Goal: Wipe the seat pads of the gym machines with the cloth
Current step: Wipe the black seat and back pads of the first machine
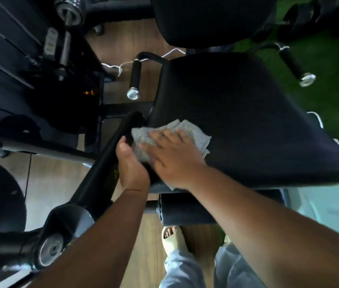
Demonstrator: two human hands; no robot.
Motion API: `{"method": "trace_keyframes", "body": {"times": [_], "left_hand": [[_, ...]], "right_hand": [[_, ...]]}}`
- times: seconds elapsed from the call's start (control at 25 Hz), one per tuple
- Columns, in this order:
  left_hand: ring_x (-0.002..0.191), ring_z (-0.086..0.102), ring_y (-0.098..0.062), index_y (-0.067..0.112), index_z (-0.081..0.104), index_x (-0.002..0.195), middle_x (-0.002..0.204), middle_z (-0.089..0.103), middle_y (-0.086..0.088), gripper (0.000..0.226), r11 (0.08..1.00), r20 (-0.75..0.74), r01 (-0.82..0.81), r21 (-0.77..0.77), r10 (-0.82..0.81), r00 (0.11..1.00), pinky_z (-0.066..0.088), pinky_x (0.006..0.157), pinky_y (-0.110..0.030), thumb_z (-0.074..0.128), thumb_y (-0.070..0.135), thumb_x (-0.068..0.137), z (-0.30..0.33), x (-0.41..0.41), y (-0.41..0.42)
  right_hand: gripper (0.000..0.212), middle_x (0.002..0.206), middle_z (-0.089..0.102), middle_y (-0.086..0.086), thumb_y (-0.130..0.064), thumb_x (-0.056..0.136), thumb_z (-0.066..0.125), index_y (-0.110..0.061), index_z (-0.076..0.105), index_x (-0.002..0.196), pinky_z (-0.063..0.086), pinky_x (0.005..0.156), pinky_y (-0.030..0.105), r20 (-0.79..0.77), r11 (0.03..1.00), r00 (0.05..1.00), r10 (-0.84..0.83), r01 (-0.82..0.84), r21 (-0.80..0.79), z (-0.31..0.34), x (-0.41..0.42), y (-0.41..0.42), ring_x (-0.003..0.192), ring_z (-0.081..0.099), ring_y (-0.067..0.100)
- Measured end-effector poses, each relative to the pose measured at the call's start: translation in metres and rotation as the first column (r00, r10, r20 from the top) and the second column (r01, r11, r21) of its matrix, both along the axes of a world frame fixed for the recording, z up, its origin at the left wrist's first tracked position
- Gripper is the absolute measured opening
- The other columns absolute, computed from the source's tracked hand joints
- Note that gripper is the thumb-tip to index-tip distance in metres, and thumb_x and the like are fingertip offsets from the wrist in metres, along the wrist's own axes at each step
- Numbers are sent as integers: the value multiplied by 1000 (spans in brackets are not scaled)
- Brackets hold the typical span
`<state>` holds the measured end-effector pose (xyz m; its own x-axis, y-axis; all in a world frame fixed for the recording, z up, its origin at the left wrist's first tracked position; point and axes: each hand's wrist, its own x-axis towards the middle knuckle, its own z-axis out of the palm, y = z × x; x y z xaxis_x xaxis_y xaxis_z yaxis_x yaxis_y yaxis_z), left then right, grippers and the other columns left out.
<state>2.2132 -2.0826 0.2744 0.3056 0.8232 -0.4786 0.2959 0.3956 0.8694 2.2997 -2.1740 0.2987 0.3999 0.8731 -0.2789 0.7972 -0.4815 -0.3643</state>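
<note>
grey cloth (171,138) is lying under the flat, unclenched right hand (172,159) at the seat pad (247,113) corner, the left hand (130,161) is gripping the frame bar (110,154), so pressing evenly and sweeping across is looking wise.

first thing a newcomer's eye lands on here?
The right hand pressing a grey cloth flat on the near-left corner of the black seat pad. Just left, the left hand grips a black machine arm beside the pad.

One seat pad (237,113) beyond the hands, one cloth (193,132) under the right hand, two grip handles (134,79) beyond them.
</note>
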Motion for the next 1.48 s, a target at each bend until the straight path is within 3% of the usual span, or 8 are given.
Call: {"method": "trace_keyframes", "body": {"times": [0.16,0.36,0.52,0.72,1.0,1.16,1.36,1.48], "left_hand": [[113,65,-25,26,65,123,120,70,-5,77,960,56,-17,-278,33,998,52,95,-44,15,75,93,14,-2,9],[105,71,-24,19,62,128,115,73,-7,77,937,141,59,-344,-11,990,53,87,-40,25,76,92,19,-9,9],[116,62,-17,29,63,124,121,66,4,39,983,-142,124,135,-105,984,49,97,-37,52,51,94,15,-5,-6],[137,33,-29,38,53,135,149,39,2,55,542,-768,708,453,-165,618,25,109,-53,47,65,88,2,10,-50],[135,35,-32,32,54,136,146,42,-4,56,473,-765,688,551,-44,643,25,107,-56,42,57,86,-12,8,-60],[133,37,-34,31,55,134,144,43,-5,53,465,-750,667,582,-12,662,25,107,-57,43,49,86,-13,8,-63],[133,36,-35,30,56,133,142,45,-5,51,466,-711,630,621,-1,703,23,108,-57,42,44,86,-14,7,-65],[134,36,-33,31,56,133,142,44,-4,50,464,-717,637,616,-5,697,23,109,-56,41,44,86,-16,8,-63]], "right_hand": [[58,145,46,1,-45,88,53,-33,44,144,30,106,49,107,998,994,34,-39,43,3,-30,-18,131,43,28],[68,162,25,10,-60,93,38,-30,29,154,16,115,60,160,998,985,-61,63,-8,-10,-37,13,147,21,37],[60,165,24,6,-52,103,32,-29,24,157,14,120,55,268,995,961,67,-86,59,-26,-46,-28,149,23,35],[62,162,32,6,-54,101,29,-27,28,156,18,120,52,390,994,917,-79,43,101,-45,-8,-145,147,30,35],[59,156,42,6,-52,99,31,-23,43,149,21,116,48,403,852,757,-514,503,144,-48,63,-300,143,36,33],[54,156,42,4,-45,96,41,-24,49,145,23,115,53,282,537,470,-837,804,255,-38,60,-252,144,35,32],[55,158,38,2,-46,97,41,-28,45,148,16,116,53,272,912,875,-402,357,200,-35,-1,-165,143,34,34],[57,156,41,2,-49,98,33,-25,42,150,23,113,51,354,971,907,-228,184,153,-40,26,-200,140,37,33]]}}
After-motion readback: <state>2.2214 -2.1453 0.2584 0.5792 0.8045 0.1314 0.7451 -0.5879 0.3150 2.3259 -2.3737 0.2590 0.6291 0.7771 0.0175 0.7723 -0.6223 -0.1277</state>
